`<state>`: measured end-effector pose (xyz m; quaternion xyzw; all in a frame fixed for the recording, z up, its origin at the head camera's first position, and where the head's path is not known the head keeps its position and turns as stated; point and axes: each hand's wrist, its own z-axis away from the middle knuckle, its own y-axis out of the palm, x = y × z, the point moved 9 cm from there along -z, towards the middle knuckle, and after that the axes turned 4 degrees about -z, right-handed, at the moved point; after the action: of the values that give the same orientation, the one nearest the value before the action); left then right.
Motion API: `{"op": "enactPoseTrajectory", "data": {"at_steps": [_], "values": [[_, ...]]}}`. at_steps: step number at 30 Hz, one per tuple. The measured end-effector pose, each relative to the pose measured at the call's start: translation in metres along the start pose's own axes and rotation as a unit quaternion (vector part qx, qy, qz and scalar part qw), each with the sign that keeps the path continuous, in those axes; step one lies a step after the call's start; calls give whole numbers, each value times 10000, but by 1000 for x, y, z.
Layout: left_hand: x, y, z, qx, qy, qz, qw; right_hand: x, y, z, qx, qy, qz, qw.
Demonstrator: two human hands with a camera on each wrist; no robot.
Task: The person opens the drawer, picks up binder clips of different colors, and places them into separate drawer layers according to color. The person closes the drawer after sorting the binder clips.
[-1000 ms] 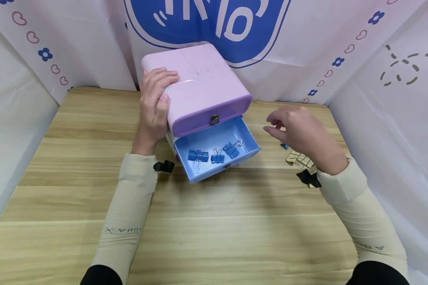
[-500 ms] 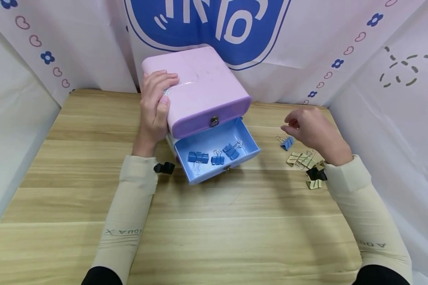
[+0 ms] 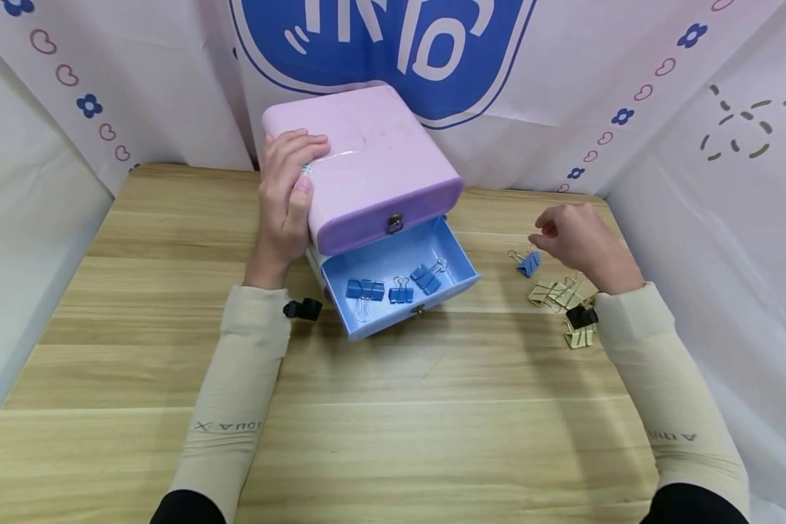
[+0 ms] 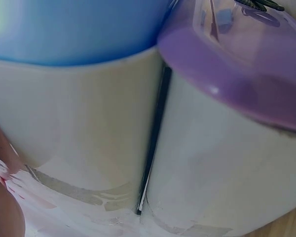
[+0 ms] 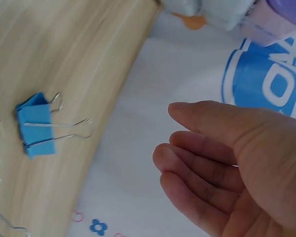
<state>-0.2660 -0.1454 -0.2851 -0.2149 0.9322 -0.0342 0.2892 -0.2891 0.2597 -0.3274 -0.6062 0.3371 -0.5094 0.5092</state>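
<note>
On the head cam I'm seeing the left hand [image 3: 284,196] gripping the pink drawer box [image 3: 380,156], its fingers bending over the top edge. Between the hands, the blue drawer [image 3: 409,236] is sticking out below the purple drawer [image 3: 360,229], and three blue clips [image 3: 401,295] are lying inside it. The right hand [image 3: 583,240] is hovering by the desk [image 3: 432,444], fingers loosely curling and holding nothing. A loose blue clip [image 3: 528,264] is sitting just beside that hand, and gold clips [image 3: 555,295] are lying near the right wrist.

On the left wrist cam I'm mostly getting the box's pale side wall [image 4: 89,123]; only a bit of the hand is showing, so I can't tell the grip from there.

On the right wrist cam, thumb and fingers are standing apart, and the loose blue clip is resting clear of the fingertips, some wire handles pointing toward the hand.
</note>
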Motion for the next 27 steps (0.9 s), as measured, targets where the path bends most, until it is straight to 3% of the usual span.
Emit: {"op": "enactPoseTrajectory", "data": {"at_steps": [7, 20, 27], "values": [[-9, -2, -2, 4, -25, 13, 10000, -22, 14, -8, -23, 137, -76, 9999], [12, 0, 2, -10, -17, -94, 10000, -46, 47, -17, 581, 513, -166, 9969], [11, 1, 2, -9, 5, -74, 10000, -47, 59, -22, 662, 481, -168, 9965]]}}
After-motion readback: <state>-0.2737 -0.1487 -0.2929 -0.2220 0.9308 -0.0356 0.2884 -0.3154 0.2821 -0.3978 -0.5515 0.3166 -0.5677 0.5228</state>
